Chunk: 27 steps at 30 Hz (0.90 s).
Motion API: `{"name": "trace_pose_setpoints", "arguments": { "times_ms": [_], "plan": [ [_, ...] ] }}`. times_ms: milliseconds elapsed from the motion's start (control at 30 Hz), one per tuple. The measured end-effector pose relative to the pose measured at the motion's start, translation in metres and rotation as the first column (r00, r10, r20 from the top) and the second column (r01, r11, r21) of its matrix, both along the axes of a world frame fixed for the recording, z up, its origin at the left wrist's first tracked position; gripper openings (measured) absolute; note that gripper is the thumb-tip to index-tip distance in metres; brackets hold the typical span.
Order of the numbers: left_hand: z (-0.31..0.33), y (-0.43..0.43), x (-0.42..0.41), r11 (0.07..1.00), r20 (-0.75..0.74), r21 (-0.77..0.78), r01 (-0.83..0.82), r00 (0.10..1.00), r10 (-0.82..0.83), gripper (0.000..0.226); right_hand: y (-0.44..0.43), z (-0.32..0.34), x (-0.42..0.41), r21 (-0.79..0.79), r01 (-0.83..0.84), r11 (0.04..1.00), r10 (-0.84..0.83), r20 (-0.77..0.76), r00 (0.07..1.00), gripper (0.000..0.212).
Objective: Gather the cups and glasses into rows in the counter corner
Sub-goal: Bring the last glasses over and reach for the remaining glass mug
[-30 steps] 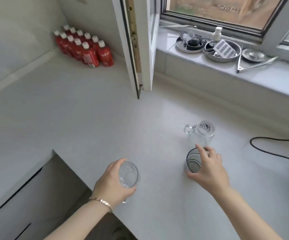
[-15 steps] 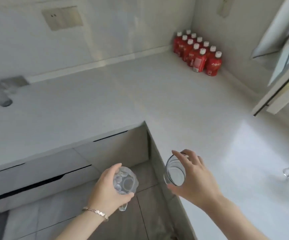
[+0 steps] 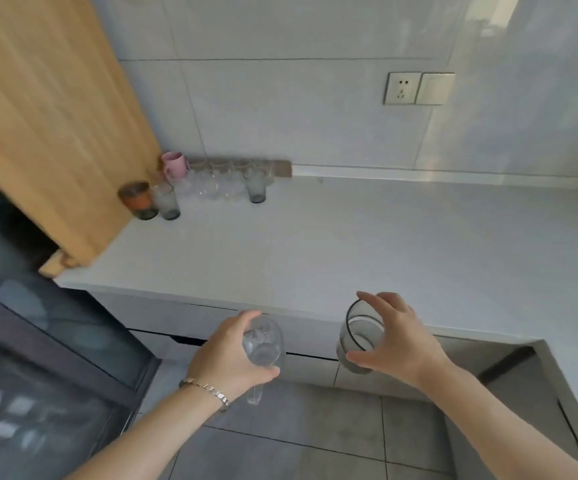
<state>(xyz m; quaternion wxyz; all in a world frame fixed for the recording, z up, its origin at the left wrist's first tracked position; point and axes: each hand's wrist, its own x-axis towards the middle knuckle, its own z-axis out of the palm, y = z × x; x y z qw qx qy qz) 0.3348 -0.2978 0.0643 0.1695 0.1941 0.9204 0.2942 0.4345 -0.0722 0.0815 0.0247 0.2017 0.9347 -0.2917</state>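
Observation:
My left hand (image 3: 227, 358) grips a clear dimpled glass mug (image 3: 265, 344), its handle hanging down. A dark-rimmed glass tumbler (image 3: 360, 336) is in my right hand (image 3: 398, 341). Both are held in the air in front of the counter's (image 3: 349, 244) near edge. In the far left corner of the counter stand several cups in rows: a pink mug (image 3: 174, 166), an orange-banded glass (image 3: 139, 199), a smoky glass (image 3: 167, 201), a cluster of clear glasses (image 3: 211, 183) and a grey tumbler (image 3: 255, 185).
A wooden panel (image 3: 45, 126) rises at the left of the corner. A dark glass-fronted cabinet (image 3: 38, 341) is at lower left. A wall socket (image 3: 403, 88) sits above the counter. Drawers (image 3: 183, 320) lie under the counter edge; tiled floor is below.
The view has swung left from the window counter and the red bottles to the corner with the gathered cups. Both hands have carried their glasses along.

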Motion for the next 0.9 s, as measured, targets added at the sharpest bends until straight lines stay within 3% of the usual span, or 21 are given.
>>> {"name": "trace_pose_setpoints", "arguments": {
  "times_ms": [200, 533, 700, 900],
  "plan": [
    [0.012, -0.047, -0.095, 0.996, -0.048, -0.036, -0.081, 0.996, 0.079, 0.086, -0.041, 0.004, -0.114, 0.033, -0.112, 0.993, 0.112, 0.005, 0.994, 0.089],
    [-0.004, -0.069, -0.294, 0.977, 0.057, -0.055, -0.207, 0.976, 0.21, 0.089, -0.059, -0.025, -0.313, 0.028, -0.162, 0.986, 0.162, 0.007, 0.987, 0.09],
    [-0.01, -0.064, -0.395, 0.977, 0.018, -0.127, -0.173, 0.984, 0.177, 0.088, -0.067, -0.03, -0.399, 0.04, -0.161, 0.986, 0.159, 0.038, 0.987, 0.09],
    [-0.033, -0.036, -0.495, 0.979, 0.009, -0.204, -0.029, 0.999, 0.032, 0.077, -0.08, -0.046, -0.459, 0.014, -0.044, 0.999, 0.043, 0.044, 0.998, 0.089]
  ]
}}
